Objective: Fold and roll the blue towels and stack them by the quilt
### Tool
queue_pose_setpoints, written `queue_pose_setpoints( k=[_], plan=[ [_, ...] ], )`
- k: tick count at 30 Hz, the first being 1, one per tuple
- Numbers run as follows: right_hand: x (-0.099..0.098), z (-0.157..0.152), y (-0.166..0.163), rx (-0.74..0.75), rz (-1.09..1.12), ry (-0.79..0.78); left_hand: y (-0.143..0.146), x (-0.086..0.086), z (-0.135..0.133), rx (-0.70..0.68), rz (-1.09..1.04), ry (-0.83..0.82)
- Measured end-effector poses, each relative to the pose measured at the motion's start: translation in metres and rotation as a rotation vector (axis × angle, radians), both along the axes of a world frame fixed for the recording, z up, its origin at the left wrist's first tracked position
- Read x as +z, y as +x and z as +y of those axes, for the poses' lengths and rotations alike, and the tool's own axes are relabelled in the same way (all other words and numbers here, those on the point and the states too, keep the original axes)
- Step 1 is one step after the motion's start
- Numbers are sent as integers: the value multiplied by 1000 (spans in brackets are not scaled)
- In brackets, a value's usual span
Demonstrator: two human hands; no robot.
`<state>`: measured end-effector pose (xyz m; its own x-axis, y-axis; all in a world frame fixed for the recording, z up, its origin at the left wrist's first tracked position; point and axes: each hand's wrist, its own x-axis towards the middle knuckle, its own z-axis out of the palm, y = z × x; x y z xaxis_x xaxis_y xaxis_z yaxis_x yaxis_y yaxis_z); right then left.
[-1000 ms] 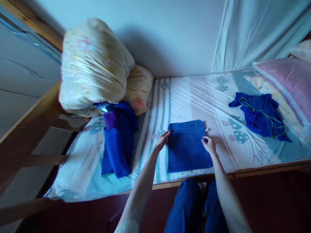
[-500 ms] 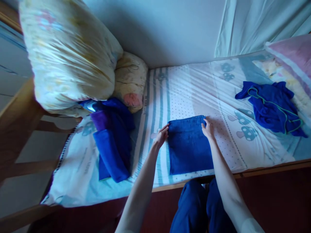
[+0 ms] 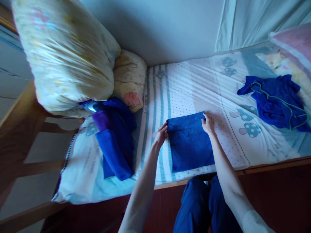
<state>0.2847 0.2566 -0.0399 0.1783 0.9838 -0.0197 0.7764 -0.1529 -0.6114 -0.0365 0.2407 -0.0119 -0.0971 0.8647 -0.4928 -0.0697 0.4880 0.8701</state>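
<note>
A folded blue towel (image 3: 190, 142) lies flat on the patterned bed sheet (image 3: 184, 90) near the bed's front edge. My left hand (image 3: 161, 133) pinches the towel's far left corner. My right hand (image 3: 208, 123) grips its far right corner, fingers curled over the edge. Both arms reach forward from the bottom of the view, over my blue trousers (image 3: 201, 207).
Folded blue and purple cloths (image 3: 114, 139) are stacked to the left, below two yellowish pillows (image 3: 70, 55). A crumpled blue garment with green trim (image 3: 274, 102) lies at the right beside a pink pillow (image 3: 293, 42). A wooden bed frame (image 3: 19, 129) runs along the left and front.
Both hands have slid from the towel's side edges up to its far corners. The camera view has shifted slightly left and closer.
</note>
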Motion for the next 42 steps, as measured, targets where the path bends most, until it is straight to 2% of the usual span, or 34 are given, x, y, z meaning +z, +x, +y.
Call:
queue_pose_setpoints(
  k=[2,5,6,8,9,11,16,19,21,23,26,30,33,39,42],
  plan=[
    [11,-7,-11,-28,-62,44,9,1,-4,-25,286,58],
    [25,-21,-39,10,-163,148,42,3,-23,-98,819,295],
    [27,-26,-49,71,-179,167,56,2,-32,-164,949,384],
    [26,-35,-60,226,-183,163,81,-4,-48,-376,1065,509],
    [23,-38,-61,284,-180,145,90,-8,-54,-442,1091,534],
    [14,-40,-52,296,-184,107,96,-17,-58,-471,1117,518],
    [1,-39,-20,128,-228,90,69,-34,-36,-366,1098,440],
    [1,-41,-24,97,-241,72,66,-37,-31,-333,1110,427],
    [3,-44,-32,87,-238,72,73,-37,-41,-318,1138,410],
    [5,-50,-38,92,-225,87,81,-35,-63,-323,1164,389],
    [8,-63,-38,97,-194,99,88,-32,-111,-361,1194,352],
    [14,-90,-27,142,-159,87,85,-25,-177,-395,1216,314],
    [19,-113,-17,179,-135,61,80,-20,-216,-417,1224,274],
    [37,-163,-4,190,-122,-122,72,-10,-265,-492,1214,176],
    [50,-189,2,132,-110,-265,68,-1,-283,-537,1181,154]
  ],
)
